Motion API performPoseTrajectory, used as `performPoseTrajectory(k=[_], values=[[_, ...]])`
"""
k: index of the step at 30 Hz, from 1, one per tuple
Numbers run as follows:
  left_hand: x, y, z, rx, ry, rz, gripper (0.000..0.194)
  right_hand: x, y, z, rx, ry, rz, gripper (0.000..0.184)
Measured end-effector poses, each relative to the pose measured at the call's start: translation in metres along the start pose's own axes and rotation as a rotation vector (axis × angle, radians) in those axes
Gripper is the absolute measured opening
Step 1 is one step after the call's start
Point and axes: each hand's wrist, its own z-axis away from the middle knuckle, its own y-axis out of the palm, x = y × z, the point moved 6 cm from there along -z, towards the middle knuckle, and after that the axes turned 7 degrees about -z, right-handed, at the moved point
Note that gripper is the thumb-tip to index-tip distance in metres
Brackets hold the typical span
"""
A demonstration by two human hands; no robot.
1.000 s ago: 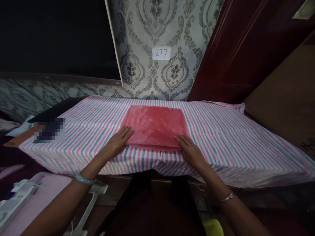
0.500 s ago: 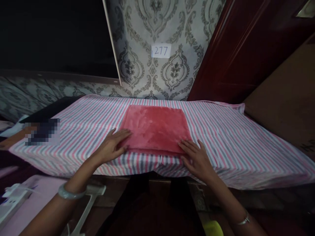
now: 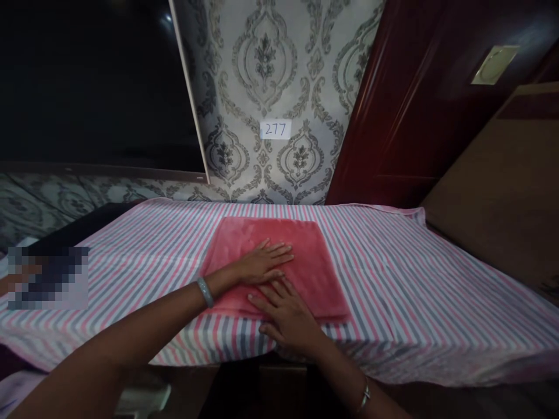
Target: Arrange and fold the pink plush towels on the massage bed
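A folded plush red cloth (image 3: 305, 244) lies flat as a rough rectangle on the striped tablecloth (image 3: 375, 262). My left hand (image 3: 264, 262), with a bangle at its wrist, rests flat on the middle of the red cloth, fingers spread and pointing right. Just below it, my right hand (image 3: 288, 314) lies on the near part of the cloth, its fingers stretched out; its fingertips come close to the left palm. Neither hand grips anything. The fold layers show only along the cloth's near edge.
A large dark screen (image 3: 96, 87) stands at the back left. Behind the table is patterned wallpaper with a paper label (image 3: 275, 129) reading 277. A dark red door (image 3: 406, 116) and a large cardboard box (image 3: 502, 192) stand on the right. At far left, another person's arm (image 3: 13, 282) is partly pixelated.
My left hand has moved right, from the cloth's left edge onto its middle. My right hand has shifted left from the near right corner to the near middle. The view has tilted up.
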Motion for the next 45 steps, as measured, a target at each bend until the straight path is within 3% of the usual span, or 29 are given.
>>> performPoseTrajectory(k=[4,9,14,21,29,31,34,38,41,45], values=[[0.043,-0.006,-0.021,0.011,-0.104,-0.087,0.064,0.001,-0.002,0.000,0.063,-0.005,-0.058,0.069],[0.098,-0.012,-0.051,0.070,-0.374,-0.011,0.068,0.000,-0.002,-0.001,0.056,-0.009,-0.061,0.071],[0.113,-0.001,-0.055,-0.029,-0.445,0.046,0.069,0.000,0.002,0.001,0.016,-0.024,-0.030,0.076],[0.108,0.001,-0.053,-0.059,-0.458,-0.015,0.066,0.001,-0.003,-0.002,0.005,-0.037,-0.030,0.074],[0.090,-0.021,-0.058,-0.005,-0.508,-0.114,0.066,0.011,-0.023,0.004,-0.047,0.005,-0.002,0.067],[0.076,-0.027,-0.065,-0.016,-0.454,-0.106,0.067,0.006,-0.036,0.011,-0.107,0.039,0.013,0.060],[0.043,-0.029,-0.084,-0.050,-0.249,-0.076,0.067,-0.015,-0.054,0.025,-0.220,0.186,0.092,0.051],[0.003,-0.013,-0.105,-0.031,-0.001,-0.061,0.064,-0.040,-0.045,0.039,-0.199,0.309,0.187,0.059],[-0.003,0.001,-0.112,0.016,0.052,-0.074,0.068,-0.045,-0.029,0.046,-0.209,0.312,0.223,0.068],[0.013,0.007,-0.125,0.042,0.020,-0.069,0.071,-0.047,-0.019,0.049,-0.230,0.321,0.214,0.071]])
